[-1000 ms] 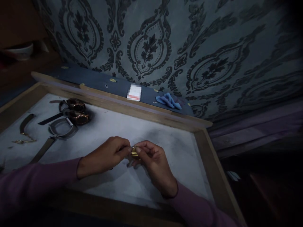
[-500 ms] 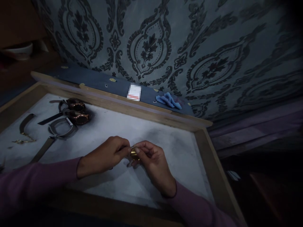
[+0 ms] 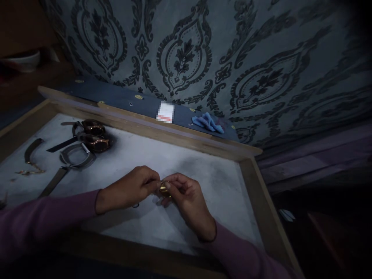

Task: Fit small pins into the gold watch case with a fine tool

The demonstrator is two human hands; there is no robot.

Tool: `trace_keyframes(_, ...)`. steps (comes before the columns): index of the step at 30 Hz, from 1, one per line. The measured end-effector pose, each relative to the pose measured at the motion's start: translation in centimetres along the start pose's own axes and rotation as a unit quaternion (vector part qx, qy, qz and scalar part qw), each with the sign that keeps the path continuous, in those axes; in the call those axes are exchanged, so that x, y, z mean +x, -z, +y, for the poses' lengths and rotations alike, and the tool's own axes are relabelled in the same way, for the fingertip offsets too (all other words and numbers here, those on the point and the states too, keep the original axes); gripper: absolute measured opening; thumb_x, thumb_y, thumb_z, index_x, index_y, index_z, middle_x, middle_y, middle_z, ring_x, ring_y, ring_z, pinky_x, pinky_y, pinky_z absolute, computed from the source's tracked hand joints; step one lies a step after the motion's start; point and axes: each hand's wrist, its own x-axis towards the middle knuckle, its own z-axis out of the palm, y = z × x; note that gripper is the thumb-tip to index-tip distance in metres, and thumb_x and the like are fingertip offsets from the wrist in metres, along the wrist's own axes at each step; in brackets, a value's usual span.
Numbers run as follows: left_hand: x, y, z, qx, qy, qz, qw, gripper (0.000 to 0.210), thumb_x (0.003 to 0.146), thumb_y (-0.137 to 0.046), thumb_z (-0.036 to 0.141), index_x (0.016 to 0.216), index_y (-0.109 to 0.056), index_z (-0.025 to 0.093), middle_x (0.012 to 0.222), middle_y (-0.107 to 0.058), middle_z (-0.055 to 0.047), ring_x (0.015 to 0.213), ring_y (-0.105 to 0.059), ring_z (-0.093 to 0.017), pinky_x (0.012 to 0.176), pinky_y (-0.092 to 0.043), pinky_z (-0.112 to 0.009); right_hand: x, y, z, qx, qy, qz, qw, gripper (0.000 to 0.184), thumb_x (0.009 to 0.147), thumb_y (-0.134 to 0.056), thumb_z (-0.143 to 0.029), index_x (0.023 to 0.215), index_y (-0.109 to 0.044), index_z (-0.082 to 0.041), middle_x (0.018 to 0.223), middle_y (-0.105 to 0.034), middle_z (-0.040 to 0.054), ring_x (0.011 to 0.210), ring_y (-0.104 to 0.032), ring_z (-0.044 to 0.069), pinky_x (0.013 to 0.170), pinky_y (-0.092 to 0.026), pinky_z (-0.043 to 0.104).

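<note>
In the head view, my right hand (image 3: 190,199) pinches a small, shiny gold-coloured watch case (image 3: 164,189) between thumb and fingers, above the white surface of a shallow wooden tray (image 3: 252,186). From the other side, my left hand (image 3: 129,189) is closed, its thumb and forefinger pressed together at the left edge of the watch case. Whatever lies between the left fingertips is hidden. Below the left palm lies a small dark ring-shaped piece (image 3: 135,205), partly covered by the hand.
To the left in the tray lie dark watches with rosy-gold cases (image 3: 100,145), a grey looped strap (image 3: 76,155), a flat strap (image 3: 54,182), a curved strap piece (image 3: 32,150) and a thin gold chain (image 3: 35,169). Beyond the back rim are a white packet (image 3: 165,112) and a blue cloth (image 3: 208,122).
Both hands stay at the watch case, with only slight finger movement. The small dark ring-shaped piece below my left hand shows more now. The view has shifted a little.
</note>
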Motion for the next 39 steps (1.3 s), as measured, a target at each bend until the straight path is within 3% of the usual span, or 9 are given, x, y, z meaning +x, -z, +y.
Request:
trace_keyframes(5,-0.5,-0.4,0.6,0.134,-0.055,0.051,0.988,0.030,0.090,-0.041,0.019,0.064,-0.055,0.014,0.056,-0.050,0.003,0.052,-0.043,-0.009,0.053,-0.029,-0.022,0.0,0.0,-0.1,0.002,-0.004,0.004,1.000,0.019,0.074,-0.075,-0.033,0.072,-0.066,-0.017,0.061,-0.068,0.0000,0.048,-0.061,0.011,0.045,-0.055,0.022)
trace_keyframes(9,-0.8,-0.8,0.5,0.182,-0.073,0.074,0.978,0.030,0.091,-0.041,0.017,0.065,-0.055,0.014,0.056,-0.050,0.003,0.052,-0.043,-0.009,0.055,-0.027,-0.023,0.0,0.0,0.0,0.002,-0.004,0.009,1.000,0.019,0.074,-0.075,-0.034,0.072,-0.067,-0.016,0.062,-0.068,0.0010,0.051,-0.062,0.012,0.046,-0.055,0.022)
trace_keyframes(20,-0.5,-0.1,1.4,0.073,-0.027,0.035,0.996,0.031,0.090,-0.043,0.019,0.066,-0.061,0.012,0.051,-0.049,0.004,0.046,-0.042,-0.008,0.047,-0.029,-0.019,-0.1,0.0,-0.4,-0.001,0.004,0.014,1.000,0.018,0.074,-0.075,-0.033,0.073,-0.067,-0.017,0.062,-0.068,0.0002,0.050,-0.061,0.012,0.049,-0.056,0.025)
trace_keyframes(31,-0.7,0.0,1.5,0.054,-0.041,0.058,0.996,0.030,0.089,-0.041,0.021,0.065,-0.057,0.014,0.054,-0.049,0.003,0.050,-0.042,-0.008,0.049,-0.030,-0.019,-0.1,0.0,-0.6,0.014,0.012,0.017,1.000,0.018,0.074,-0.075,-0.034,0.074,-0.068,-0.017,0.063,-0.068,0.0004,0.050,-0.060,0.011,0.048,-0.057,0.025)
trace_keyframes(39,-0.7,-0.1,1.3,0.067,-0.044,0.038,0.996,0.029,0.089,-0.041,0.020,0.065,-0.056,0.014,0.051,-0.046,0.005,0.047,-0.041,-0.008,0.049,-0.030,-0.020,-0.1,0.0,-0.6,0.014,0.006,0.013,1.000,0.017,0.074,-0.075,-0.033,0.074,-0.068,-0.018,0.064,-0.067,0.0002,0.053,-0.061,0.012,0.050,-0.056,0.026)
